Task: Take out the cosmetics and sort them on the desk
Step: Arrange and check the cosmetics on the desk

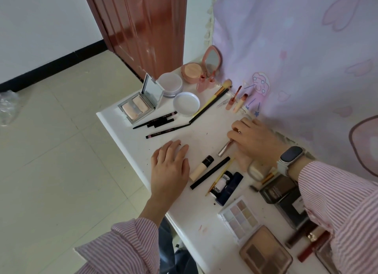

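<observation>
Tube (pixel 225 148): a slim silver stick, light and stiff by the look of it — probably slick metal or plastic, likely to roll on the smooth desk (pixel 126 130). Best taken across the middle of the barrel, between thumb and fingertips.
Look: shiny, narrow, lying at a slant near the back of the desk, its upper end hidden under the fingers.
Right hand (pixel 251 141): fingers curled over the tube's upper end, seemingly pinching it; a ring and a watch on that arm.
Left hand (pixel 169 167): flat on the desk, fingers spread and relaxed, holding nothing.
Sorted so far: pencils (pixel 157 123) in a row at the far end, beside an open compact (pixel 141 104) and powder jar (pixel 170 85).
Unsorted: concealer (pixel 201 168), black pen (pixel 210 172) and palettes (pixel 241 217) clustered close by — fragile pans, so I'd set them down gently.
</observation>
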